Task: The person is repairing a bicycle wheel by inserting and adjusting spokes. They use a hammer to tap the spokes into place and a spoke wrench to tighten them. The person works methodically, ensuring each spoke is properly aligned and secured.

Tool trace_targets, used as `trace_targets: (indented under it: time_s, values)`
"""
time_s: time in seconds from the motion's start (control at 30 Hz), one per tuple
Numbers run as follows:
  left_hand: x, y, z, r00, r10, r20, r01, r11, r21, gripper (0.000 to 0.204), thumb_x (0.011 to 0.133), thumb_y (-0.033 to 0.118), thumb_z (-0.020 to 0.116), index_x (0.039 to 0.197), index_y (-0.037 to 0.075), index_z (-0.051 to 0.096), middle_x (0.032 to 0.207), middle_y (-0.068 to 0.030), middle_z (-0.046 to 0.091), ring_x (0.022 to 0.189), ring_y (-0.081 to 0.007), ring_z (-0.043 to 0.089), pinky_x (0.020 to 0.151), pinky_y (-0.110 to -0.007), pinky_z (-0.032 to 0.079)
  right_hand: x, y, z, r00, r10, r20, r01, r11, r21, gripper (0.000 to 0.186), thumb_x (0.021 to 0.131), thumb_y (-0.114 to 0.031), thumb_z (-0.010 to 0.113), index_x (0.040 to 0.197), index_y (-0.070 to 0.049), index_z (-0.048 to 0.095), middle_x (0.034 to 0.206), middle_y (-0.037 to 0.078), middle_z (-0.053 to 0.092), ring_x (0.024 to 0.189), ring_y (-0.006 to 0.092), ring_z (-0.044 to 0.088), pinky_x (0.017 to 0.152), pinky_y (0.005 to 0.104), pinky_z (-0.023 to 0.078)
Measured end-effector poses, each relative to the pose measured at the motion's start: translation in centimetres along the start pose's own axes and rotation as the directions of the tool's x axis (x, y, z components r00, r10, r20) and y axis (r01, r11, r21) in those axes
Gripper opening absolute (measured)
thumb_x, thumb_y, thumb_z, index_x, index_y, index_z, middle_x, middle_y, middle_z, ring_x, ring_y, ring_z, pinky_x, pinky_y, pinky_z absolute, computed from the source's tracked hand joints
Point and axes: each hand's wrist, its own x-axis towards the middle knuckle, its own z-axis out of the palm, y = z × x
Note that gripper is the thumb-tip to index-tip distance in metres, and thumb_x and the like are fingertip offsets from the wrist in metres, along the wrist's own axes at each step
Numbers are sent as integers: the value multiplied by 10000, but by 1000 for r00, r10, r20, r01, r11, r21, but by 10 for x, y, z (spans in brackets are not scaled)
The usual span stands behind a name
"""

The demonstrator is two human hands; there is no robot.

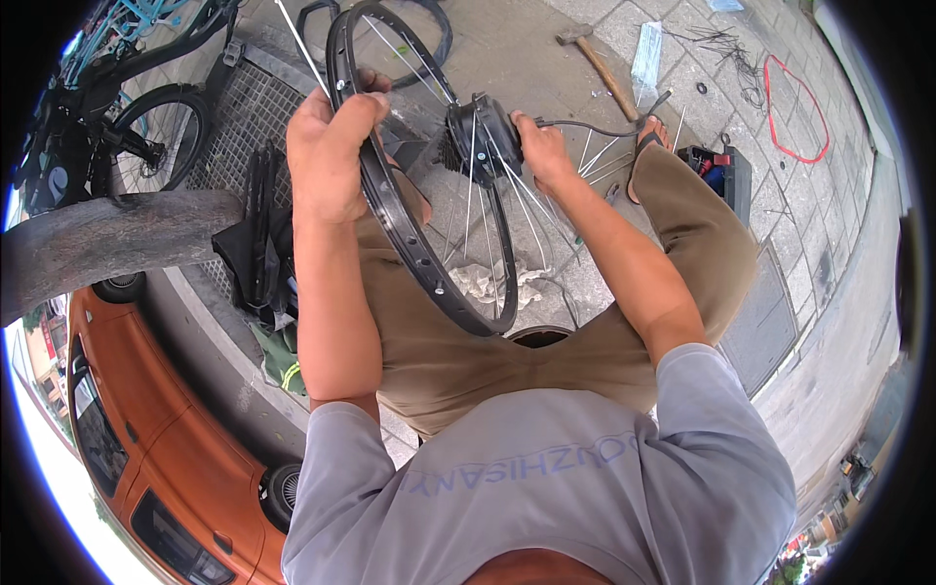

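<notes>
Left fingers [359, 115] clamp a black bicycle rim [402, 230] toward eleven o'clock while right fingers [529, 132] grip a spoked hub motor [482, 138] at twelve; a wooden-handled hammer [604, 74] lies at one o'clock, an orange car [185, 429] at eight.

1. Grey paved ground [785, 200].
2. Toward its far side: hammer [605, 74], pale blue mask [646, 60].
3. Toward its right edge: red loop [768, 105], open dark toolbox [736, 187].
4. Nearer: crumpled whitish cloth [499, 286].
</notes>
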Motion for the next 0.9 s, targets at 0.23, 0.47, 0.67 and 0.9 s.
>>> trace_targets:
  time_s: [0.23, 0.47, 0.67, 0.9]
  values:
    - [19, -48, 14, 994, 42, -106, -16, 972, 236, 248, 908, 115, 627, 1104, -22, 690, 755, 31, 534, 558, -47, 458, 458, -232, 428, 3, 13, -25, 990, -65, -129, 49, 991, -127, 664, 920, -519, 587, 865, 134, 691, 857, 283, 707, 873, 340, 705, 818, 440, 514]
    - [31, -44, -1, 982, -10, -186, 42, 985, 168, 271, 910, 180, 647, 1073, -28, 707, 590, 40, 480, 455, -62, 413, 426, -239, 302, 13, 20, -7, 998, -61, -4, 59, 982, -179, 743, 993, -574, 508, 1034, 146, 686, 1019, 328, 706, 1046, 412, 693, 926, 436, 495]
    - [36, -36, 9, 981, -47, -188, 56, 997, 45, 313, 842, 242, 751, 1006, -18, 688, 630, 30, 500, 489, -73, 424, 438, -254, 306, 9, 5, -9, 996, -8, -93, -19, 960, -281, 830, 995, -621, 480, 1140, 176, 659, 1175, 360, 672, 1182, 437, 642, 1020, 442, 457]
    - [39, -30, 11, 981, -85, -174, 92, 995, 32, 271, 831, 212, 755, 930, -35, 703, 761, -55, 680, 627, -147, 629, 555, -325, 506, 0, -10, -29, 990, 141, 2, -136, 961, -240, 803, 963, -672, 557, 1177, 98, 642, 1083, 173, 690, 1038, 310, 679, 829, 441, 570]
